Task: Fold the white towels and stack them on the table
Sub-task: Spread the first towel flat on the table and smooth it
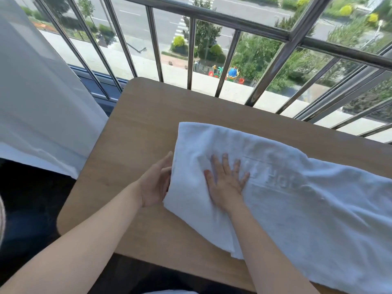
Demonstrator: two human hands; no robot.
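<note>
My right hand (226, 179) lies flat on the towel (297, 209), palm down, fingers straight and spread, pressing the cloth without grasping it. My left hand (156, 183) sits just beside it at the towel's left edge, palm turned toward the cloth, with the thumb up against that edge. Its fingertips meet the edge where the cloth is thick and rounded, and I cannot tell whether they pinch it or only rest against it.

Just right of my right fingertips, raised letters are worked into the pile. I can read "HO"; the letters after that blur into the weave. A faint raised line frames the lettering like a box.

The towel is white terry, soft and slightly rumpled, with shallow creases running away from my palm. It lies long across the right part of the wooden surface (137, 124), its left end near the middle and its right end running out of view. Its near corner reaches the surface's near edge.

The surface is light brown with a rounded corner. A white curtain (38, 92) hangs at the left. A metal railing (192, 54) stands behind the far edge, and through its bars I see trees (254, 54), a street (135, 18) and a brightly coloured playground (231, 73) far below.
</note>
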